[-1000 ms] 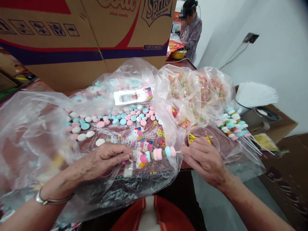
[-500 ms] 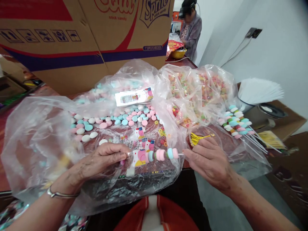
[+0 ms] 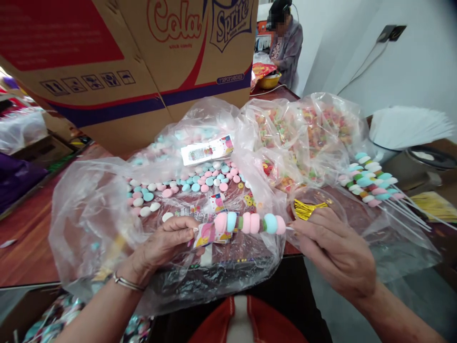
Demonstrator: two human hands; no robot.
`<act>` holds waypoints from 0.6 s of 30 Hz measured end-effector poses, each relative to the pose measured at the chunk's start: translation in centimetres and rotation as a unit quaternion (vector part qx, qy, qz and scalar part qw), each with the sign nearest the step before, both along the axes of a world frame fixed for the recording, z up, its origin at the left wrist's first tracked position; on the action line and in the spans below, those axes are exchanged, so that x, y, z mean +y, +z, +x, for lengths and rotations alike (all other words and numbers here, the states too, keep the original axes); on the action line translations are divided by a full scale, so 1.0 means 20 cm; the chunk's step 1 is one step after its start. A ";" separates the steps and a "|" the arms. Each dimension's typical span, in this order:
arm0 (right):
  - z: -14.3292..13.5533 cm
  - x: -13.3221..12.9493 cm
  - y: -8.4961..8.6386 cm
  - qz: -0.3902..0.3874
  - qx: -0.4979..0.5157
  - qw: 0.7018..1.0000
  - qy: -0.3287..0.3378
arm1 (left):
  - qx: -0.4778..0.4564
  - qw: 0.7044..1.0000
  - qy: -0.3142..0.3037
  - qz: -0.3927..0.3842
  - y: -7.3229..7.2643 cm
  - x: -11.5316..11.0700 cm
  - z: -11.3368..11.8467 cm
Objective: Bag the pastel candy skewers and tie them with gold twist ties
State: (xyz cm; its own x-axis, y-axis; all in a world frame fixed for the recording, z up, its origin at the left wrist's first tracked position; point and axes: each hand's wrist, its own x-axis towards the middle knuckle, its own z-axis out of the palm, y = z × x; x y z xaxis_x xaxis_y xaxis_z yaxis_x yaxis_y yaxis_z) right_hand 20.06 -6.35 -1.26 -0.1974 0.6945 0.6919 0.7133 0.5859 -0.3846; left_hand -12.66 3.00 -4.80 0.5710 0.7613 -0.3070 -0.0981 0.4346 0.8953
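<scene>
Fingers pinched, my left hand (image 3: 167, 240) holds a printed clear wrapper (image 3: 204, 235) by its end. A candy skewer (image 3: 252, 223) of pink, blue and green pieces lies level between my hands, its left end at the wrapper's opening. My right hand (image 3: 335, 243) is closed on the skewer's white stick near the last pink piece. Just behind the right hand are gold twist ties (image 3: 307, 208) in a round clear container. Loose pink, blue and white candies (image 3: 194, 181) and small gummy rings (image 3: 249, 200) lie on plastic behind the wrapper.
A large carton (image 3: 117, 62) stands at the back left. Bags of gummy rings (image 3: 303, 128) and a stack of printed wrappers (image 3: 207, 150) lie behind. Finished skewers (image 3: 371, 180) rest at right, near a metal pot (image 3: 421, 164). A person (image 3: 285, 47) works farther back.
The view has shifted, so most things appear farther right. The skewer's left end has come out from behind the wrapper's clear film, and the wrapper now tilts. Both hands keep their hold.
</scene>
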 end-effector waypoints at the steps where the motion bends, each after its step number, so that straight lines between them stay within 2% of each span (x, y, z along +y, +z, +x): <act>1: -0.01 0.00 -0.01 0.006 -0.008 1.000 0.000 | -0.002 1.000 0.002 -0.002 0.00 0.00 0.00; 8: -0.01 0.00 -0.03 0.043 -0.086 0.995 0.017 | -0.004 1.000 0.013 0.001 -0.01 0.01 0.02; 10: -0.01 0.00 -0.02 0.053 -0.103 0.993 0.024 | 0.022 0.999 0.019 0.017 0.00 0.02 0.01; 12: -0.01 0.00 -0.02 0.051 -0.111 0.992 0.024 | 0.079 0.995 0.016 0.066 0.02 0.03 0.01; 14: -0.01 0.01 -0.01 0.034 -0.109 0.993 0.024 | 0.148 0.980 -0.012 0.136 0.06 0.05 0.00; 18: -0.02 0.02 -0.02 0.007 -0.085 0.996 0.025 | 0.223 0.936 -0.130 0.239 0.14 0.08 0.01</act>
